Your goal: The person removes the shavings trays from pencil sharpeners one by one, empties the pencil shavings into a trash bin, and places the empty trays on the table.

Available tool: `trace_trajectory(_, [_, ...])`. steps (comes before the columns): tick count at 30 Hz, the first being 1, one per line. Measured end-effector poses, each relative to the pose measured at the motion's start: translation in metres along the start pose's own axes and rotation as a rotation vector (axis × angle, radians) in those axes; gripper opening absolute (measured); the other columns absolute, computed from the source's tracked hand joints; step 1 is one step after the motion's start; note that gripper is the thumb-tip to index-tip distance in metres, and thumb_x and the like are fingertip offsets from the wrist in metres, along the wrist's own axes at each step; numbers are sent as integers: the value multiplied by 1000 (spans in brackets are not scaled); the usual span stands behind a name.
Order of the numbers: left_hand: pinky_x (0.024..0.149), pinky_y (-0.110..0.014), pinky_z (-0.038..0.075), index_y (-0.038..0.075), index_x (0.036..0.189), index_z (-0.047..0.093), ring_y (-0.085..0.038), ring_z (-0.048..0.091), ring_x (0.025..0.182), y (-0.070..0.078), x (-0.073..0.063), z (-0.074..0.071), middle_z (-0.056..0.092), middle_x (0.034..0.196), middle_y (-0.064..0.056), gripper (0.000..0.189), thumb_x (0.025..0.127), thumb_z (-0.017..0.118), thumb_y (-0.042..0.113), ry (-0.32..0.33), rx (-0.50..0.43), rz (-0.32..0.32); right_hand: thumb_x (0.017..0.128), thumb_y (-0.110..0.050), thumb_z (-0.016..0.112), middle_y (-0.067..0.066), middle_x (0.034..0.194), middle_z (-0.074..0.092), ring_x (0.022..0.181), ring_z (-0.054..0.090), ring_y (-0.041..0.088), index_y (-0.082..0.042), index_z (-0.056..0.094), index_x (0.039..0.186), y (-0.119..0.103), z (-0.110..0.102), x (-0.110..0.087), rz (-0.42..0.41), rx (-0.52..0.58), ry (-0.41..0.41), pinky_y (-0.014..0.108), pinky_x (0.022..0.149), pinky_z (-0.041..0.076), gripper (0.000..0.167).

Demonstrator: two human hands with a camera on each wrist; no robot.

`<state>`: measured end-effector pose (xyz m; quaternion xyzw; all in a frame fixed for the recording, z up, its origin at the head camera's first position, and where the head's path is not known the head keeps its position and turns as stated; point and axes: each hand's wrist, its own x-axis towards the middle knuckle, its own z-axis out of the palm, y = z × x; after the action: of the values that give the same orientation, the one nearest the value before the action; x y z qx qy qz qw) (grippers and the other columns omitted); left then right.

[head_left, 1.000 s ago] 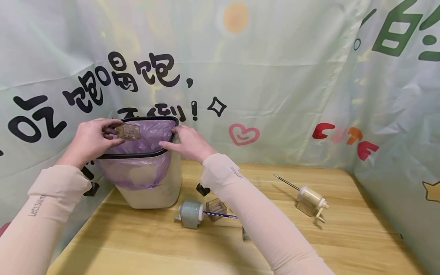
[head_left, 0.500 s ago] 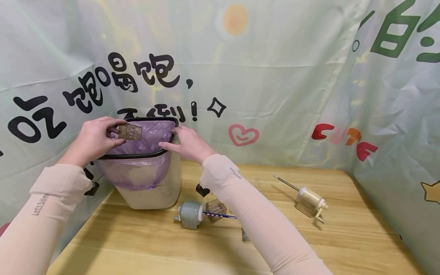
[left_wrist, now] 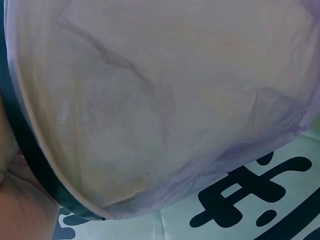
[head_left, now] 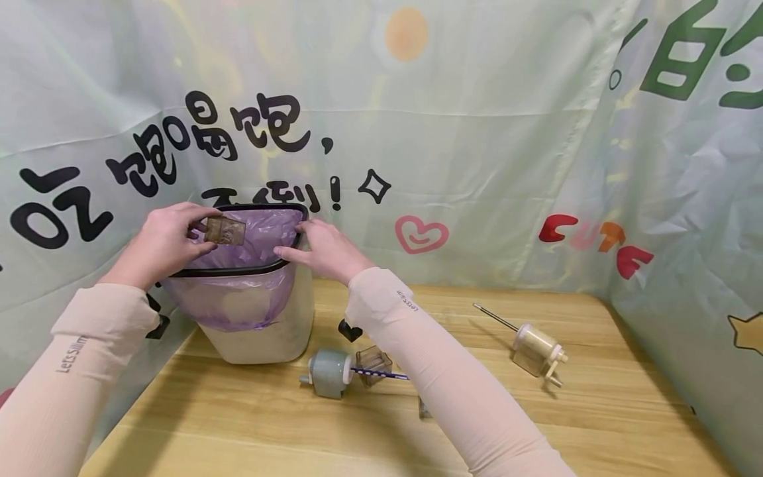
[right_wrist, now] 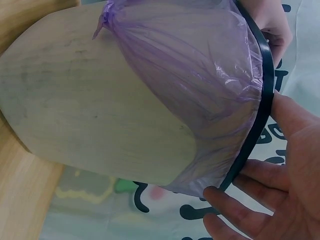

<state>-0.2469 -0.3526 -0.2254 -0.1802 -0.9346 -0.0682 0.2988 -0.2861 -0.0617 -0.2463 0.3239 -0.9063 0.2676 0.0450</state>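
Over the mouth of a lined trash bin [head_left: 262, 344], my left hand [head_left: 163, 238] pinches a small see-through brown box, a sharpener's shavings drawer [head_left: 226, 230], between thumb and fingers. What is inside the drawer is unclear. My right hand [head_left: 324, 248] touches the bin's right rim; in the right wrist view its fairly straight fingers [right_wrist: 245, 215] and thumb lie along the black rim [right_wrist: 265, 85]. A purple bag [head_left: 262, 232] lines the bin and folds over its outside. The left wrist view shows mostly the bin's side, with the drawer out of sight.
A grey-blue crank sharpener [head_left: 330, 374] with a blue pencil [head_left: 381, 374] stands before the bin, near a clear drawer [head_left: 374, 363]. Another drawer [head_left: 424, 407] is partly hidden by my right sleeve. A cream sharpener [head_left: 536, 351] holding a dark pencil stands at right. Printed cloth surrounds the table.
My left hand has shifted very slightly right with the drawer, and the drawer's tilt differs a little. My right hand stays on the rim. The sharpeners have not moved.
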Motion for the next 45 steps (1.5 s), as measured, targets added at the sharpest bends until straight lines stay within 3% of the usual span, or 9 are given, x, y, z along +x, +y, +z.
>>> trace_trajectory(11, [85, -63, 59, -5, 125, 72, -45, 74, 93, -3, 2, 8, 73, 115, -29, 52, 75, 88, -5, 11, 5, 64, 106, -56, 62, 13, 167, 49, 158, 42, 31, -4, 50, 158, 2, -1, -3, -5, -3, 0, 42, 131, 34, 75])
trace_trajectory(20, [82, -64, 58, -1, 123, 73, -44, 73, 91, -4, 3, 2, 73, 111, -26, 55, 70, 85, -10, 27, 38, 130, 107, -55, 61, 11, 167, 49, 158, 43, 30, -4, 49, 159, -2, -2, -1, -10, -5, -2, 41, 131, 35, 74])
trace_trajectory(34, [85, -67, 57, -1, 123, 73, -50, 72, 102, 2, 4, 3, 72, 119, -25, 56, 69, 83, -15, 35, 61, 172, 107, -56, 60, 11, 168, 47, 158, 42, 30, -4, 48, 160, -2, -2, -2, 5, -22, -10, 41, 132, 34, 76])
trace_trajectory(45, [82, -65, 58, -1, 122, 74, -46, 73, 101, 2, 1, 1, 71, 120, -21, 55, 70, 82, -16, 47, 95, 266, 106, -57, 60, 11, 168, 47, 158, 42, 29, -4, 48, 160, -3, -3, -2, 10, -24, -18, 42, 131, 36, 76])
